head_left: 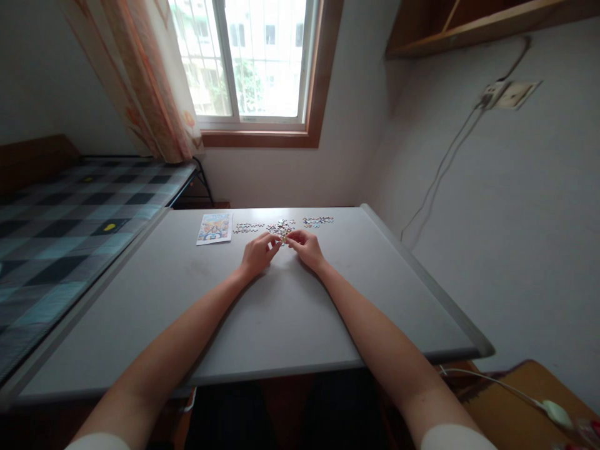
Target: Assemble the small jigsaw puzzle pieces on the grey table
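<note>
Over the table, my left hand point(259, 253) and my right hand point(307, 248) meet with fingertips pinched. Between them is a small yellowish jigsaw puzzle piece point(284, 239), which both hands seem to grip; its details are too small to make out. Just beyond the fingers lies a loose pile of jigsaw pieces point(280, 226), partly hidden by my hands. To its left, more pieces point(248, 227) are laid out in rough rows, and another group point(317, 220) sits to the right. A printed picture sheet point(214, 229) rests flat at the far left.
The grey-white table point(281, 319) has raised side edges. On the left stands a bed with a checked cover point(94, 206). A wall with a socket point(509, 95) and hanging cables is on the right. A window point(253, 62) is behind the table.
</note>
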### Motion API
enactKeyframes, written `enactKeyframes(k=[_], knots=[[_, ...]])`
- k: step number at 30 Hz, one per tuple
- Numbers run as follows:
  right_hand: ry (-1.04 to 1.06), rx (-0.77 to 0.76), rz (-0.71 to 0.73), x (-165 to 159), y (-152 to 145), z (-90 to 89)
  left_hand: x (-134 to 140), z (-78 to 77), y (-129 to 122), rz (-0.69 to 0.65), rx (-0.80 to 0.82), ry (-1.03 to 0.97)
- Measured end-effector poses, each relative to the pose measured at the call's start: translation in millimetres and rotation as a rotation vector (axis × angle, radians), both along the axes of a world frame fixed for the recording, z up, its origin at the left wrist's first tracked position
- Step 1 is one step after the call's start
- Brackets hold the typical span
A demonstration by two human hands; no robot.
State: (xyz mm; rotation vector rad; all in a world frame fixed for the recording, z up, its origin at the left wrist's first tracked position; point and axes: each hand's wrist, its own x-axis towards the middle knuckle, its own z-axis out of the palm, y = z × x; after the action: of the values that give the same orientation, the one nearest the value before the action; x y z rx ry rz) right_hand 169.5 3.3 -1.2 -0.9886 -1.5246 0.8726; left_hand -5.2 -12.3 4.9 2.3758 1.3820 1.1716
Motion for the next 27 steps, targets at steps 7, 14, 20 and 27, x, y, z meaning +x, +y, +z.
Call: enactKeyframes(k=[7,14,20,27], knots=[[-0.34,-0.048,-0.614,60,13,12.8,1,-0.7,0,-0.01,-0.004,0.004],[-0.609,-0.191,-0.699,83,16,1.3,2,-1.4,0,-0.021,-0.005,0.016],[-0.857,-0.21,-0.671,77,9,9.4,2,1.4,-2,-0.021,-0.011,0.022],[-1.118,-0.215,-0.581,60,-3,17.5,2,0.7,-2,-0.032,0.0,0.033]])
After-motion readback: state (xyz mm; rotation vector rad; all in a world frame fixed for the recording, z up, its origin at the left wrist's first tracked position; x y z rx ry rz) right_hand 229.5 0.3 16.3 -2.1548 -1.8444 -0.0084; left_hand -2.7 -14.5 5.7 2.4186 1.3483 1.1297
